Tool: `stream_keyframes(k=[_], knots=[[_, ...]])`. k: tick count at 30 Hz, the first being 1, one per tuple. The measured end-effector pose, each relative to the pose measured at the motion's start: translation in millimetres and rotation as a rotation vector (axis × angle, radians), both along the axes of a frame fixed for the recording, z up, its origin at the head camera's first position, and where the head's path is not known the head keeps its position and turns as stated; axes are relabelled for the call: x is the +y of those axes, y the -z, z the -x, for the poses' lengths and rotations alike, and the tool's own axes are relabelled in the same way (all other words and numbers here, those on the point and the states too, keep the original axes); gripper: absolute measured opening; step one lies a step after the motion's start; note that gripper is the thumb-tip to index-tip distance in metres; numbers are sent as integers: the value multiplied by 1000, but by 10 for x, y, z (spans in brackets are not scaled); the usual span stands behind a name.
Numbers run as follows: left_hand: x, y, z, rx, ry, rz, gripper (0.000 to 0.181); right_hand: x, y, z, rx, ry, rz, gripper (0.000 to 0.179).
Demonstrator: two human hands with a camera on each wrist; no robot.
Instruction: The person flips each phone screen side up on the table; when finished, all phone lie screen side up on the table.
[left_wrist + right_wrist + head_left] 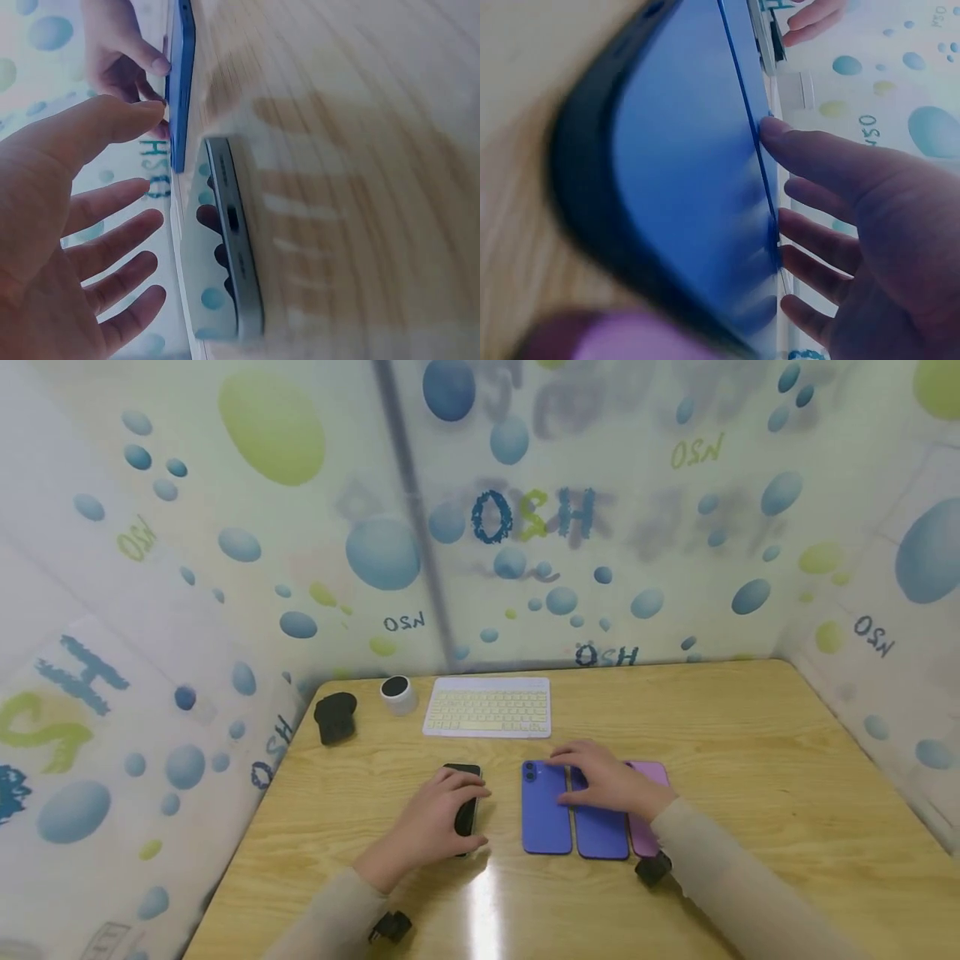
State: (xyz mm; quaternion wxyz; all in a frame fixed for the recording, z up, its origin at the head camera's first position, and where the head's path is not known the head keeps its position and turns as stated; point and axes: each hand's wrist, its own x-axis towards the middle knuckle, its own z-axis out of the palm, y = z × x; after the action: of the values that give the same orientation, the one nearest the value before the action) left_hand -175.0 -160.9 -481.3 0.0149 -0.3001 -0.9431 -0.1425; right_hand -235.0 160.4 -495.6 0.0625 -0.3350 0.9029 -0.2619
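Note:
My left hand [442, 814] is over a dark-screened phone [467, 810], thumb and fingers spread. In the left wrist view this phone [238, 247] lies flat, its glossy face mirroring the fingers [124, 232], which stand off from it. To the right, three phones lie side by side, backs up: a blue phone [546, 818] with two camera lenses, a second blue phone [603, 835] and a pink phone [648, 777]. My right hand [607, 781] reaches across them, partly hiding the second blue one. Its loosely bent thumb and fingers [810, 154] are right at the blue backs.
A white keyboard [487, 708] lies toward the back of the wooden table [720, 718]. Left of it stand a white cylinder with a dark top [398, 695] and a black object [336, 718]. Printed curtains [637, 527] enclose the table's back and sides.

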Motion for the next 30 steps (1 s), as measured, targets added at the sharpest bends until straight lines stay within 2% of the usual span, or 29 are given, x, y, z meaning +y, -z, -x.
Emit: stream_keyframes(k=[5,8,15,19,30], knots=[[153,-34,9,-41,20,1,63,78,-7,8,10,-14,-24,59],[237,-33,12,-67,25,-5,64,89,-20,15,-13,-9,-37,59],[377,66,61,-82,77,-15,67,101,-20,39,-35,8,-30,61],[438,95,72,-72,90,-1,66,91,-48,47,-60,19,-20,62],[508,58,49,-28,69,63,68,48,-25,32,-96,43,2,64]])
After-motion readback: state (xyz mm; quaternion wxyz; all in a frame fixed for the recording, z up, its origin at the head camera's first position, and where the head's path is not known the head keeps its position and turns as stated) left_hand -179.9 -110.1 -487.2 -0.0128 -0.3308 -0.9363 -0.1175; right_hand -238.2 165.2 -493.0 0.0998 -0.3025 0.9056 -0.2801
